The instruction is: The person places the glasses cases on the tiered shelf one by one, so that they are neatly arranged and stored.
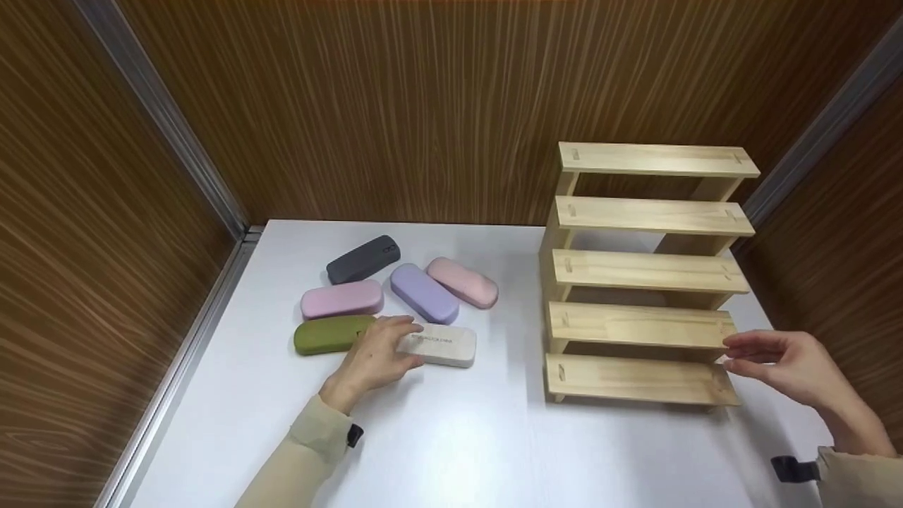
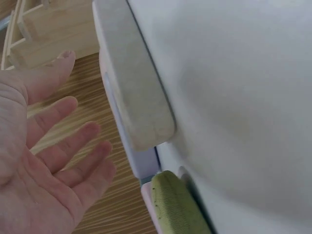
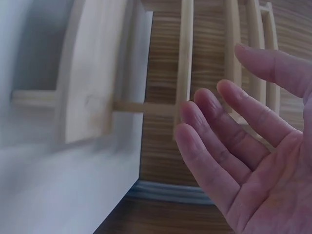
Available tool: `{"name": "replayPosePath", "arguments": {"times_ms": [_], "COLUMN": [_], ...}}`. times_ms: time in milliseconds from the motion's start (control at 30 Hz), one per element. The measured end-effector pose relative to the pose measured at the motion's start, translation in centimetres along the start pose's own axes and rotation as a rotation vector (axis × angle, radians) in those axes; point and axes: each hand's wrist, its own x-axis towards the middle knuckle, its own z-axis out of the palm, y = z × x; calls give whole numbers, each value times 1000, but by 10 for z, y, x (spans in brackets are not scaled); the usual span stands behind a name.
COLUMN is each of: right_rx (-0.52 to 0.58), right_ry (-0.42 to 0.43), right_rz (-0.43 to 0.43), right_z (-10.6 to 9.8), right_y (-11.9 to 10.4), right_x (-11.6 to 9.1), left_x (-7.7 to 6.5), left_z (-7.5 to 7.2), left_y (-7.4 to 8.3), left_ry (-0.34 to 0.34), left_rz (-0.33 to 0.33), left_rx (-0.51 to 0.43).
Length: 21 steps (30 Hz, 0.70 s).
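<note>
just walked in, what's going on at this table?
A person's left hand is open near the white case and green case, gripping neither. The right hand is open by the shelf's right end, holding nothing. Farther back on the table lie the dark case, purple case and two pink cases.

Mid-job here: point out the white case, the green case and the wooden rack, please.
White case (image 1: 444,346): head view, on its lettered top.
Green case (image 1: 326,336): head view, on its upper surface.
Wooden rack (image 1: 649,270): head view, on its middle board.
</note>
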Motion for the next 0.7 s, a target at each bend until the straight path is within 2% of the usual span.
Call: {"name": "replayPosePath", "arguments": {"times_ms": [233,433,567,700], "right_rx": [66,95,105,128], "right_ry": [-156,-199,-239,-244], "right_rz": [65,149,186,208], "right_z": [-8,-7,-4,-2], "right_y": [25,39,44,48], "right_x": [-4,-5,-4,-1], "left_x": [0,2,3,4], "left_z": [6,12,15,18], "left_y": [-7,-13,-17,-20], "left_ry": [-17,-42,-45,-50], "left_rz": [10,4,5,1], "left_rx": [-16,-33,-11,17]}}
